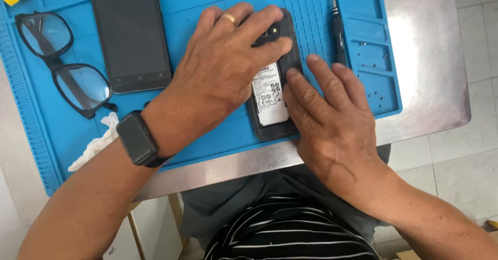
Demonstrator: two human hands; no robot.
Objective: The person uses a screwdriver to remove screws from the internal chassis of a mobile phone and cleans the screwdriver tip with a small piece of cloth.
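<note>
A dark phone lies face down on the blue work mat, its back cover off and a white battery showing. My left hand, with a ring and a black wristwatch, lies over the phone's upper part, fingers pressing near the camera. My right hand rests at the phone's right edge, fingertips on the frame beside the battery.
A second black phone lies screen up at the mat's top left, next to black-framed glasses. A thin screwdriver lies right of the hands. Tiny screws sit in the mat's compartments. White cloth and the steel table are also visible.
</note>
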